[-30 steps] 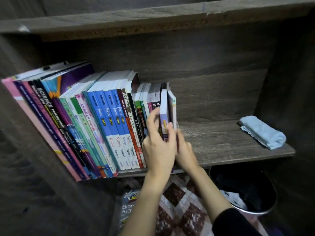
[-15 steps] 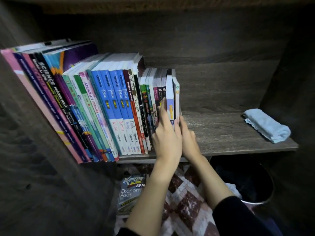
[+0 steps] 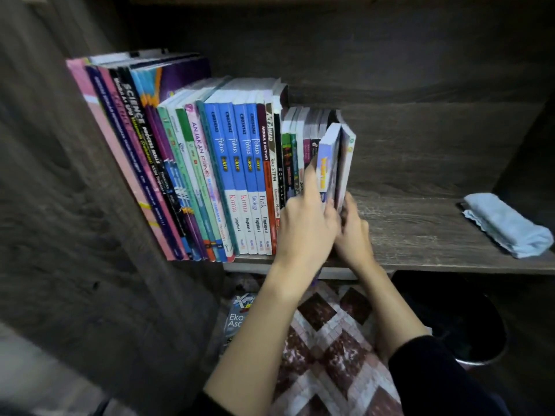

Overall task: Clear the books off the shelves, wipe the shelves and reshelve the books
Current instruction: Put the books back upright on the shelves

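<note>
A row of upright books (image 3: 228, 178) leans left along the dark wooden shelf (image 3: 420, 232). At its right end stand two small books (image 3: 333, 163), pulled slightly forward of the row. My left hand (image 3: 306, 223) grips them from the left, fingers running up the blue-and-white cover. My right hand (image 3: 353, 232) holds their lower right side, its fingers curled against the outer cover. A folded light blue cloth (image 3: 507, 225) lies at the shelf's right end.
Below the shelf a book (image 3: 237, 319) lies on a red-and-white patterned mat (image 3: 327, 349), and a dark round bin (image 3: 456, 322) stands to the right. The cabinet's side panel (image 3: 75, 235) rises at the left. Bare shelf board lies between the books and the cloth.
Both hands stay on the small books at the row's right end; the books now sit a little forward and tilted. The view has shifted and come closer to the shelf.
</note>
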Action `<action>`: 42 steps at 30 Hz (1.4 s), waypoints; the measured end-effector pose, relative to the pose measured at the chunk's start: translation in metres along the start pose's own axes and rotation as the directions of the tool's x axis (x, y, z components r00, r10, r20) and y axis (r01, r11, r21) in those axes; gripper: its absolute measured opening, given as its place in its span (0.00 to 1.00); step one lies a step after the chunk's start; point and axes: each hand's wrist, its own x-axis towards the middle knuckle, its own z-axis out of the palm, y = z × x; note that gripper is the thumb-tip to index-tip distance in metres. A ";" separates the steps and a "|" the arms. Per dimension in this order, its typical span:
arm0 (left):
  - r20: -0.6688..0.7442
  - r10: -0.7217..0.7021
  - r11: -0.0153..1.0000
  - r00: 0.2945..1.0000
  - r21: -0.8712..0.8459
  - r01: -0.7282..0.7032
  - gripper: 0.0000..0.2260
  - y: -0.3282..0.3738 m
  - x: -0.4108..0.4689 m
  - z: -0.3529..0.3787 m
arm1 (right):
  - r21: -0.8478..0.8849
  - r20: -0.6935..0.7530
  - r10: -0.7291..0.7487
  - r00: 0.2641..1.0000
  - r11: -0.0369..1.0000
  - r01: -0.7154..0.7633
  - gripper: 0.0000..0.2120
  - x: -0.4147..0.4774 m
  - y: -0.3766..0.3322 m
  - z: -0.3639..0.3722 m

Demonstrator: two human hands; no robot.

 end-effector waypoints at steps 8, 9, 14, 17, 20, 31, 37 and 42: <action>0.091 -0.011 1.000 0.996 0.008 0.011 0.23 0.006 -0.006 -0.036 | -0.076 0.207 0.033 0.978 0.997 -0.017 0.32 -0.001 -0.008 -0.009; 0.094 -0.021 1.000 0.995 0.012 0.020 0.23 0.007 -0.009 -0.039 | -0.103 0.231 0.037 0.972 0.995 -0.014 0.32 -0.002 -0.009 -0.010; 0.123 -0.062 0.998 0.991 0.018 0.060 0.26 0.012 -0.025 -0.059 | -0.186 0.305 0.058 0.951 0.983 0.000 0.35 -0.005 -0.017 -0.010; 0.130 -0.058 0.998 0.990 0.041 0.054 0.27 0.015 -0.031 -0.073 | -0.248 0.354 0.100 0.930 0.969 -0.010 0.37 0.001 -0.026 -0.017; 0.117 -0.079 0.996 0.990 0.053 0.073 0.27 0.014 -0.035 -0.085 | -0.200 0.280 0.061 0.958 0.980 -0.004 0.38 0.004 -0.044 -0.035; -0.067 -0.039 0.998 0.997 0.052 0.043 0.22 0.021 -0.036 -0.107 | -0.203 0.346 -0.126 0.930 0.957 0.206 0.38 0.046 -0.124 -0.047; -0.111 -0.028 0.998 0.993 0.048 0.033 0.23 0.025 -0.033 -0.108 | -0.315 0.234 -0.153 0.960 0.922 0.223 0.28 0.042 -0.121 -0.040; -0.112 -0.068 0.996 0.991 0.048 0.073 0.24 0.028 -0.032 -0.105 | -0.337 0.200 -0.207 0.958 0.903 0.265 0.27 0.041 -0.117 -0.042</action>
